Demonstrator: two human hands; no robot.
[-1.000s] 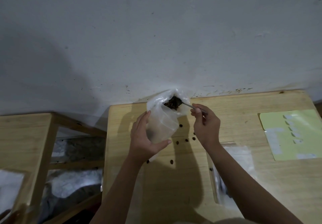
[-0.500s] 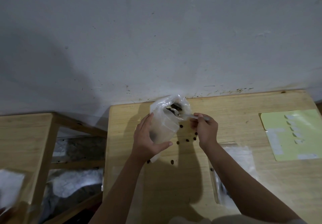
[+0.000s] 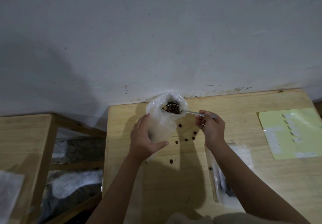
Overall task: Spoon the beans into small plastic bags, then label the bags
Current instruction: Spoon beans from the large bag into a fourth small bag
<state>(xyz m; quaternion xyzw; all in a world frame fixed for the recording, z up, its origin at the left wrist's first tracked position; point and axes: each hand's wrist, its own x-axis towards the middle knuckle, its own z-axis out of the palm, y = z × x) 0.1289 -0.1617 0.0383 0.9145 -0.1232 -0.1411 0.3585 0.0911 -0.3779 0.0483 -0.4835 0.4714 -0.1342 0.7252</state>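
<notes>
While the left hand point(image 3: 144, 140) curls around the side of the upright plastic bag point(image 3: 162, 119) on the wooden table point(image 3: 244, 105), the right hand point(image 3: 211, 128) pinches the handle of a metal spoon point(image 3: 191, 113). The spoon's bowl, heaped with beans point(image 3: 173, 109), sits in the bag's open mouth. Loose beans point(image 3: 186, 139) lie scattered on the table between the hands. A label sheet point(image 3: 292, 133) lies at the right.

A grey-white plaster wall point(image 3: 156, 40) rises behind the wooden worktop point(image 3: 244, 105). To the left stands a wooden shelf unit point(image 3: 24, 133) holding crumpled plastic-wrapped bundles point(image 3: 75, 183).
</notes>
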